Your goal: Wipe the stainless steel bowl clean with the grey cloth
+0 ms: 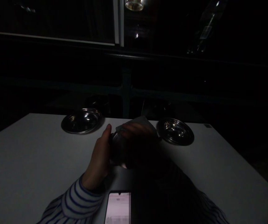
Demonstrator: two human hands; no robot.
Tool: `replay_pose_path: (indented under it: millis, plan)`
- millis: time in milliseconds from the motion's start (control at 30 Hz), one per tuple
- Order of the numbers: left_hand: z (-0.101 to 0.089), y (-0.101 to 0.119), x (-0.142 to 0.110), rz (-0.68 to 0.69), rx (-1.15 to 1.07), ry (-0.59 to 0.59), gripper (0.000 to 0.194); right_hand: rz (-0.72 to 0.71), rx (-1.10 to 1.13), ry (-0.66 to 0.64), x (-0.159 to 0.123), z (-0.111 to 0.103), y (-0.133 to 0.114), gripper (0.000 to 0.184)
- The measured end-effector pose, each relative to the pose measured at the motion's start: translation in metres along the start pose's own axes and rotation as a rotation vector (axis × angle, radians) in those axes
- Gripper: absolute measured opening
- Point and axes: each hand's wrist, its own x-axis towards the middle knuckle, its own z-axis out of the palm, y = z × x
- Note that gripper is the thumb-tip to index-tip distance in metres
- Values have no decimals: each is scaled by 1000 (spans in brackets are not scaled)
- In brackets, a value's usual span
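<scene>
In the dim light, my left hand (100, 155) grips the left side of a shiny metal bowl (118, 151), its thumb pointing up along the rim. My right hand (140, 133) lies in deep shadow over the bowl's right side, fingers curled over a thin grey cloth or tissue (144, 120). The cloth reaches past the fingers at the top and seems to touch the bowl's rim. Much of the bowl is hidden behind the right hand and its shadow.
A metal dish (81, 122) rests at the table's far left, another metal dish (175, 132) at the far right. A lit phone (118, 207) lies near me on the white table (42, 161). Beyond the table's far edge are dark seats and a window frame (119, 25).
</scene>
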Motion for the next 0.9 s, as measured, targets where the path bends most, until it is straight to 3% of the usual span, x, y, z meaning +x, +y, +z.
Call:
replay_pose_path:
  millis: [167, 300, 467, 533, 633, 733, 800, 900]
  plan:
    - [5, 14, -3, 22, -132, 68, 24, 89, 43, 166, -6, 8, 33, 36]
    - [4, 4, 0, -49, -103, -7, 26, 90, -8, 65, -4, 2, 21, 40]
    - [-2, 2, 2, -72, -90, -84, 22, 82, 166, 9, -5, -3, 23, 39]
    - [-3, 12, 2, -135, -146, -63, 21, 158, 280, 57, -11, 3, 32, 39]
    - [-4, 26, 0, -114, -243, -25, 20, 344, 418, 149, -24, 15, 40, 44]
    - [-1, 25, -1, -113, -255, -16, 23, 455, 472, 190, -30, 17, 39, 47]
    - [2, 19, -2, -117, -246, -31, 24, 431, 478, 168, -26, 8, 37, 45]
    - [5, 9, -7, -182, -206, -61, 27, 288, 480, 68, -12, -15, 33, 40]
